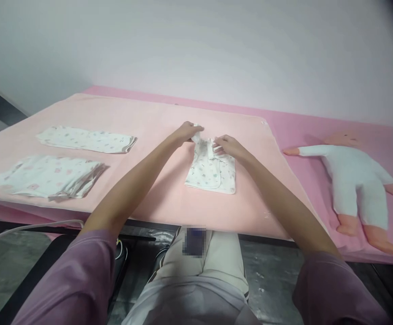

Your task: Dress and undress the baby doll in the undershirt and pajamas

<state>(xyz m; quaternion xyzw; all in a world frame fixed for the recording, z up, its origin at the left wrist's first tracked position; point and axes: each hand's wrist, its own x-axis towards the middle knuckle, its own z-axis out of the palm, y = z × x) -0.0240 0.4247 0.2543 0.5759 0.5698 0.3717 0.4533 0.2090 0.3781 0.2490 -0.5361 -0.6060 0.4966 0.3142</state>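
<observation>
A small white printed baby shirt [206, 171] lies in front of me on a pale pink cloth [169, 198]. My left hand [187, 131] pinches the shirt at its upper left, lifting that bit of fabric a little off the cloth. At the upper right of the shirt is my right hand [227, 145], its thumb and fingers closed on the fabric near the neckline. The lower part of the shirt rests flat, with one front panel lapped over the other.
Two stacks of folded printed cloth, a narrow one [88, 140] and a wider one [47, 176], lie at the left. On the right, a baby doll [355, 180] in white lies on a darker pink cover [298, 135]. A white cable [30, 227] crosses the lower left.
</observation>
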